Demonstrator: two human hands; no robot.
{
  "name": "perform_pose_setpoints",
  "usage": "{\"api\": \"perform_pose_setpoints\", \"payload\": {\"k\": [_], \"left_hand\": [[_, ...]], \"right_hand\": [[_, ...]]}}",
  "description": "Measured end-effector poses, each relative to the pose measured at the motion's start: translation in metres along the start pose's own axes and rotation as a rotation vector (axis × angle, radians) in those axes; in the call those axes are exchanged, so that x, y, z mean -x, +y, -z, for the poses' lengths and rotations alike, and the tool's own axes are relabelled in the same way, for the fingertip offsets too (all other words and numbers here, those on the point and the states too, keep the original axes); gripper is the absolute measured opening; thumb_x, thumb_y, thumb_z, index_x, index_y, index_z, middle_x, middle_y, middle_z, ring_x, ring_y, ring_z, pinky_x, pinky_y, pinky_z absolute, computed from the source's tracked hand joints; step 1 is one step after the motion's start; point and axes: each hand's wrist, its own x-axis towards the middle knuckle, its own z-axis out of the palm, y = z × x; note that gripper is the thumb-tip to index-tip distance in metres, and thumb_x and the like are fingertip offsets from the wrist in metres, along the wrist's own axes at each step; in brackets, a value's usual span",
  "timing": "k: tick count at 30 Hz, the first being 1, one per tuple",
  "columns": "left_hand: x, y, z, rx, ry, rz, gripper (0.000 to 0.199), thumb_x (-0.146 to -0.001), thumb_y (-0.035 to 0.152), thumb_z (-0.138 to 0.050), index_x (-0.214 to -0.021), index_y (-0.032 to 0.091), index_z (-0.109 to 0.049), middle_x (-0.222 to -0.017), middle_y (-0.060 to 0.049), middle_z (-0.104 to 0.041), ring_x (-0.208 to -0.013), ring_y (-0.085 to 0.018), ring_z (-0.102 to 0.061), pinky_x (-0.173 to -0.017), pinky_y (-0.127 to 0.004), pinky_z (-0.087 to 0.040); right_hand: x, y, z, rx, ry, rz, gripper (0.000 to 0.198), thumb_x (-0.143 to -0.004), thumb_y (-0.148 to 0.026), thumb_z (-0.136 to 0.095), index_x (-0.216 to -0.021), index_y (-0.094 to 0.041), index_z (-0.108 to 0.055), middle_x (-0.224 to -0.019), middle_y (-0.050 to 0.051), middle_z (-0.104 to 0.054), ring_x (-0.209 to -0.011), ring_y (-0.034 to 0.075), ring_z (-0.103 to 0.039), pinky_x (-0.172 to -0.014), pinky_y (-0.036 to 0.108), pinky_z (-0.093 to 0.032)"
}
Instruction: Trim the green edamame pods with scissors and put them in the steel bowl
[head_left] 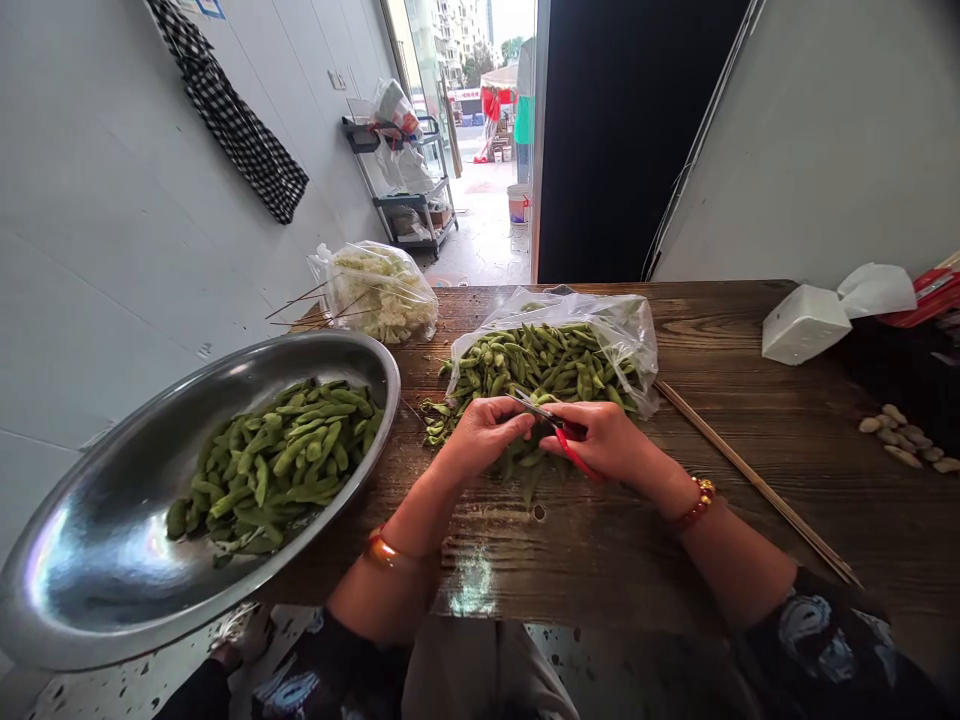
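Just in front of the clear plastic bag of green pods (634, 325), the bare left hand (484, 437) hid whatever sat between its fingertips. There too, the bare right hand (607, 437) covered part of the handles of the red-handled metal scissors (570, 452). Left of the bag, heaped green pods (300, 450) concealed much of the bottom of the oval silvery metal basin (90, 530). Far right of it, the picture's edge cut off the tan peanuts (900, 437) and an unidentifiable red object (930, 295). Well behind it, marks on the small red-and-white banner (466, 95) were illegible.
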Motion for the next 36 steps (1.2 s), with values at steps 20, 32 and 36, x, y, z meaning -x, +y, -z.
{"api": "perform_pose_setpoints", "payload": {"k": [20, 32, 36], "left_hand": [[-0.002, 0.0, -0.006, 0.587, 0.301, 0.072, 0.029, -0.063, 0.026, -0.08, -0.081, 0.013, -0.062, -0.061, 0.003, -0.057, -0.052, -0.005, -0.053, -0.045, -0.015, -0.039], [-0.003, -0.007, -0.007, 0.876, 0.288, 0.127, 0.034, -0.061, 0.02, -0.082, -0.084, 0.013, -0.058, -0.066, 0.002, -0.064, -0.061, -0.008, -0.064, -0.057, -0.017, -0.051], [0.0, -0.004, -0.015, 0.724, 0.205, 0.119, 0.032, -0.065, 0.027, -0.081, -0.08, 0.013, -0.057, -0.063, 0.001, -0.063, -0.055, -0.008, -0.061, -0.052, -0.017, -0.048]], "right_hand": [[-0.002, 0.003, 0.003, -0.101, 0.22, -0.192, 0.052, -0.08, -0.052, -0.063, -0.115, -0.014, -0.068, -0.065, 0.0, -0.064, -0.056, 0.013, -0.054, -0.054, 0.025, -0.044], [0.0, 0.005, -0.006, -0.041, 0.172, -0.06, 0.05, -0.079, -0.05, -0.066, -0.118, -0.018, -0.065, -0.077, 0.003, -0.064, -0.06, 0.014, -0.054, -0.057, 0.028, -0.049], [0.001, 0.002, -0.007, -0.033, 0.172, -0.027, 0.049, -0.078, -0.048, -0.069, -0.117, -0.019, -0.063, -0.08, 0.003, -0.064, -0.063, 0.015, -0.056, -0.062, 0.029, -0.051]]}}
